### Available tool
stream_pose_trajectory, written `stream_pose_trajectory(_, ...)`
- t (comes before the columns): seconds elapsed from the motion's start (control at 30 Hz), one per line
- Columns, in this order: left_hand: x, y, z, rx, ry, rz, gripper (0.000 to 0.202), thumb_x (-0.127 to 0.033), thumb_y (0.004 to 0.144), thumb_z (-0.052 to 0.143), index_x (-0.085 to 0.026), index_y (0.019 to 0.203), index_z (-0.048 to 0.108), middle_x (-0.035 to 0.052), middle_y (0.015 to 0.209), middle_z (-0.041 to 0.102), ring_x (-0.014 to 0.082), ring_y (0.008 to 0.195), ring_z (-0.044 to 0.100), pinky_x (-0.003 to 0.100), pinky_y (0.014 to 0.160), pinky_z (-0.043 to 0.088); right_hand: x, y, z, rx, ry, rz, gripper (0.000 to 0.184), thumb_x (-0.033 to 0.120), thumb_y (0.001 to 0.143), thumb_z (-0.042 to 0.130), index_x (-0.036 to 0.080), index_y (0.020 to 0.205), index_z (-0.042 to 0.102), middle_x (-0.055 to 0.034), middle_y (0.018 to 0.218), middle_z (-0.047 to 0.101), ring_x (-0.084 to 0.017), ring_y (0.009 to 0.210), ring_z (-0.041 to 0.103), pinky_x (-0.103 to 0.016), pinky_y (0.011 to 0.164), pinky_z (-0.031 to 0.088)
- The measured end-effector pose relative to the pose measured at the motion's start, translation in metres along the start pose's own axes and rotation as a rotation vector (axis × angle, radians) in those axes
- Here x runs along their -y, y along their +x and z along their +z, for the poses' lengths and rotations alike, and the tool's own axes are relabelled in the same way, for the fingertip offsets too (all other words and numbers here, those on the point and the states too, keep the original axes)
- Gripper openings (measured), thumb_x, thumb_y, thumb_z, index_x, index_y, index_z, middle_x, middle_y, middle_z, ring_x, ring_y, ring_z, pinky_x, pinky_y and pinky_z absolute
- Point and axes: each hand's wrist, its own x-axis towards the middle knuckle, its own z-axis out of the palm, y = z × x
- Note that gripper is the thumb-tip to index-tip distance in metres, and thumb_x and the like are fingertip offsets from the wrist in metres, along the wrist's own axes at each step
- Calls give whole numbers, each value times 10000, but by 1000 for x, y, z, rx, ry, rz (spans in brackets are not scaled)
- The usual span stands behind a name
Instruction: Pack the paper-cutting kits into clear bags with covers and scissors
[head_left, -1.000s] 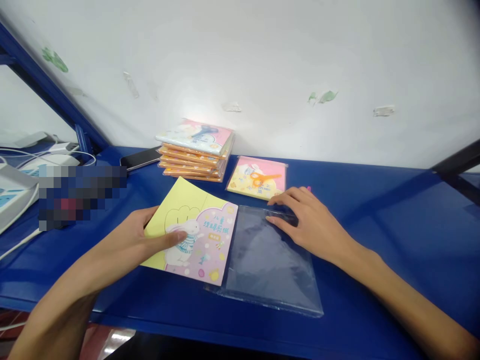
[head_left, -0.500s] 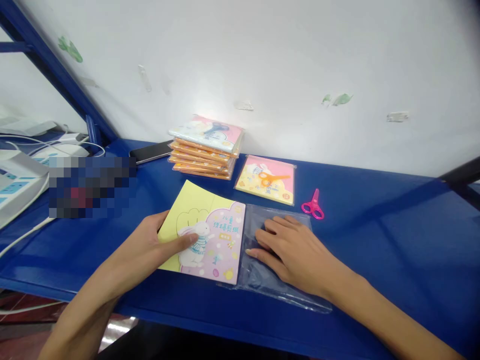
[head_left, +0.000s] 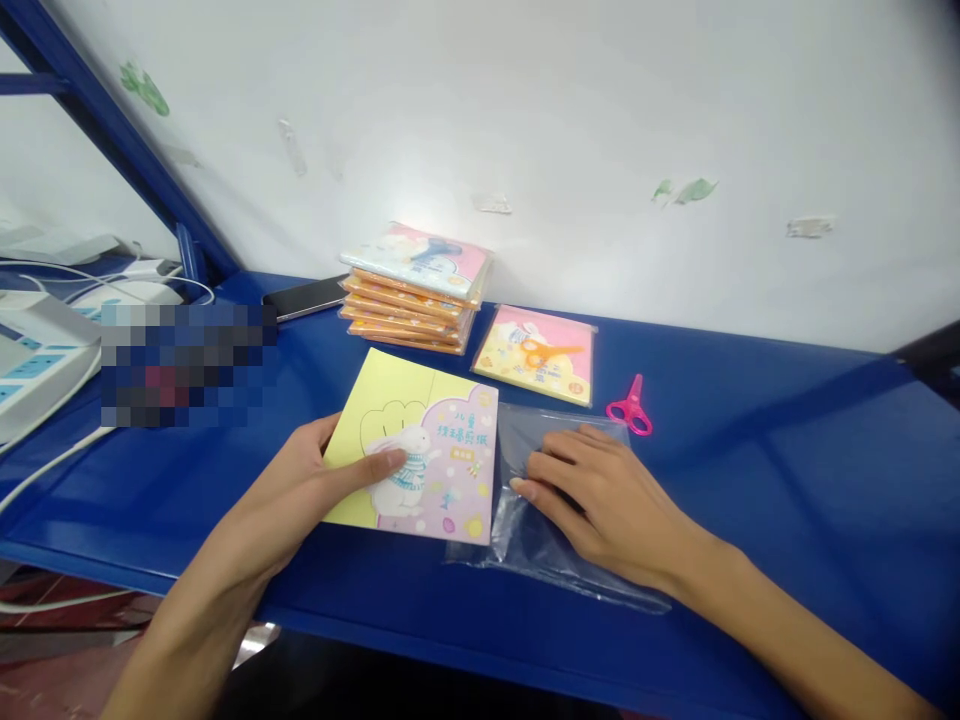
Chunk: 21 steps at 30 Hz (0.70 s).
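My left hand (head_left: 319,470) is closed on the left side of a square paper-cutting booklet (head_left: 442,480), its thumb across the printed white rabbit. The booklet is yellow and lilac. Under and beside its right edge lies a clear plastic bag (head_left: 525,545), flat and creased on the table. My right hand (head_left: 607,490) lies over the bag with bent fingers, gripping the film; the fingertips are partly hidden. Just beyond that hand lie small pink scissors (head_left: 631,408).
Behind the booklet stands a stack of bagged booklets (head_left: 412,300). A single bagged booklet with orange scissors (head_left: 532,355) lies to its right. A phone (head_left: 307,297), white power strips (head_left: 45,350) and cables occupy the left of the blue table (head_left: 772,480), which meets a white wall.
The booklet has shifted slightly up and right with my left hand, relative to the bag. The bag's film near the booklet's lower right corner shows new creases. My right hand stays on the bag.
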Motion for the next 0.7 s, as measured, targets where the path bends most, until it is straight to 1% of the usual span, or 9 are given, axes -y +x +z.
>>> stream_pose_trajectory(0.2, -2, 1, 7, -1, -16, 34, 413, -209, 694, 874, -196, 1061, 685, 60, 970, 816, 249, 770, 785, 264, 606, 647, 2, 1, 1, -7, -13, 4, 378, 384, 1083, 370, 193, 879, 625, -22, 813, 593, -175, 760, 540, -348, 763, 341)
stream_pose_trajectory(0.4, 3, -5, 8, -13, 19, -18, 438, -271, 692, 880, -220, 1079, 683, 58, 945, 818, 253, 728, 780, 281, 581, 643, 4, 2, 3, -24, -52, 20, 386, 384, 1083, 368, 195, 879, 634, -26, 825, 617, -183, 762, 556, -355, 763, 348)
stream_pose_trajectory(0.47, 4, -8, 7, -27, 40, -30, 480, -303, 682, 884, -221, 1109, 680, 70, 945, 816, 275, 745, 783, 303, 585, 648, 4, 2, 3, -27, -51, 21, 386, 387, 1081, 373, 194, 873, 634, -28, 823, 620, -182, 757, 558, -353, 764, 353)
stream_pose_trajectory(0.57, 4, -14, 8, -64, 80, -12, 600, -339, 659, 893, -238, 1197, 646, 72, 972, 812, 302, 792, 786, 329, 602, 655, 4, 2, 3, -21, -38, 24, 372, 392, 1076, 389, 195, 872, 630, -28, 828, 623, -180, 761, 564, -349, 762, 360)
stream_pose_trajectory(0.7, -2, -20, 12, -133, 150, -3, 704, -334, 660, 889, -282, 1281, 562, 39, 958, 809, 284, 783, 787, 287, 555, 632, 3, 2, 2, 10, -18, 53, 366, 438, 1056, 427, 200, 834, 596, -22, 811, 625, -185, 768, 576, -357, 781, 371)
